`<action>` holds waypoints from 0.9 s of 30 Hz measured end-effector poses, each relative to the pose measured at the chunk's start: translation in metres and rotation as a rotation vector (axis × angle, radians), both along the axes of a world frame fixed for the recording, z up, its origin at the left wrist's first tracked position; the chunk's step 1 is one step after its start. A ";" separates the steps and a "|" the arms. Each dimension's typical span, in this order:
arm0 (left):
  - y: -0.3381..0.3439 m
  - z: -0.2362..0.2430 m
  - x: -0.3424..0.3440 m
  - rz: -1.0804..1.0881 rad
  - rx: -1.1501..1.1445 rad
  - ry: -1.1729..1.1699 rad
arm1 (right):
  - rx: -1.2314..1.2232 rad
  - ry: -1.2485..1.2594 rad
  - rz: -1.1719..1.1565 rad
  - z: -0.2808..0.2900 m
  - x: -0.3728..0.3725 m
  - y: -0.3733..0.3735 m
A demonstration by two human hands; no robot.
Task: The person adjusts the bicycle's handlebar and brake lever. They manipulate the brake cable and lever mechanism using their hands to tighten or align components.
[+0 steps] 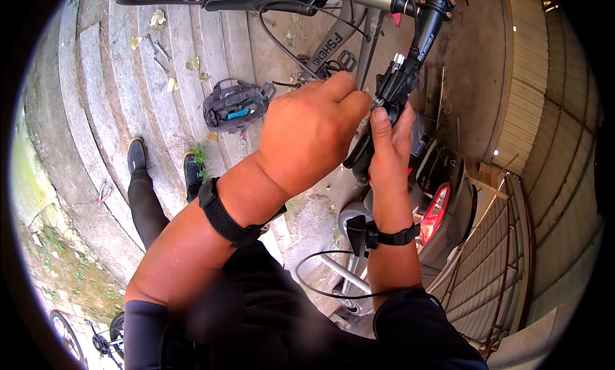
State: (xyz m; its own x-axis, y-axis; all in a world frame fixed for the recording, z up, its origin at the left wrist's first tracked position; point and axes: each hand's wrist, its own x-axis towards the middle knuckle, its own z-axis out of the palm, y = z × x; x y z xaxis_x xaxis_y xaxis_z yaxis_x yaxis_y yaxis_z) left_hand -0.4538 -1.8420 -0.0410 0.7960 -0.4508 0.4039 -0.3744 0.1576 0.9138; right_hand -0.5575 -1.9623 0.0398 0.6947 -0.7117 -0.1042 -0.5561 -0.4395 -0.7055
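Observation:
A bicycle handlebar [428, 40] runs down from the top right, with a black brake lever and shifter assembly [393, 82] on it. Below that, the bar's black grip [362, 153] angles down to the left. My right hand [392, 143] is closed round the brake lever assembly, thumb up against its underside. My left hand [314, 123] is closed in a pinch just left of the assembly; its fingertips and whatever they hold are hidden behind the knuckles. Both wrists wear black straps. The grey bicycle frame [339, 40] stands beyond my hands.
A dark tool bag [221, 111] lies open on the stone steps [122, 69]. Wrenches [160, 55] and red-handled pliers [102, 194] lie there too. A person's leg and shoes [136, 155] stand at left. A dark scooter [442, 168] is close on the right, beside a corrugated wall [557, 152].

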 end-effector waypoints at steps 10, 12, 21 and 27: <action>0.000 0.000 0.003 -0.028 0.028 0.003 | -0.065 0.024 0.023 -0.002 0.000 -0.002; 0.000 -0.001 0.003 -0.040 0.044 0.007 | -0.069 0.012 0.034 0.001 0.004 0.002; 0.005 0.008 0.007 -0.147 0.134 0.062 | -0.078 0.011 0.033 0.001 0.002 0.004; 0.006 0.013 0.018 -0.247 0.230 0.099 | -0.081 0.016 0.037 0.001 0.004 0.005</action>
